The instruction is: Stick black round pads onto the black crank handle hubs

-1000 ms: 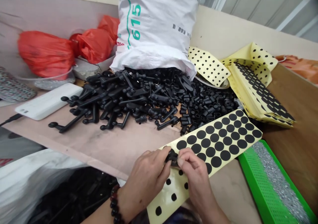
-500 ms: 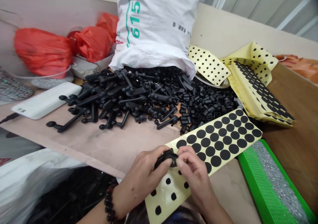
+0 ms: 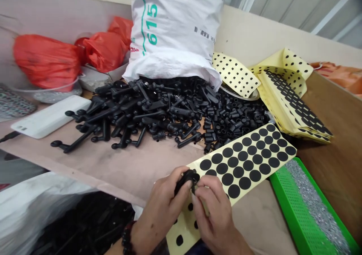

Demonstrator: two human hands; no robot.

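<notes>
Above a yellow sheet of round black stickers (image 3: 256, 153), my left hand (image 3: 161, 198) is closed around a black plastic part (image 3: 185, 181). My right hand (image 3: 213, 206) has its thumb and fingers pressed together at the right end of that part. A thin dark edge shows by the right fingertips, too hidden to name. Under both hands, the lower end of the sheet carries smaller black dots. Black crank-like handles (image 3: 135, 115) lie in a heap on the table (image 3: 135, 172) beyond, with short black plastic sleeves (image 3: 234, 115) to their right.
A white woven sack (image 3: 175, 25) stands behind the heap. Red plastic bags (image 3: 46, 60) and a white power bank-like box (image 3: 51, 117) are at left. More yellow sticker sheets (image 3: 294, 104) lie at right, above a green tray (image 3: 305, 217) of small metal pieces. Black parts (image 3: 85, 225) fill a sack at lower left.
My right hand has turned and its fingers have curled inward, lower at the part's end. The left hand keeps hold of the black part. The whole view has shifted slightly.
</notes>
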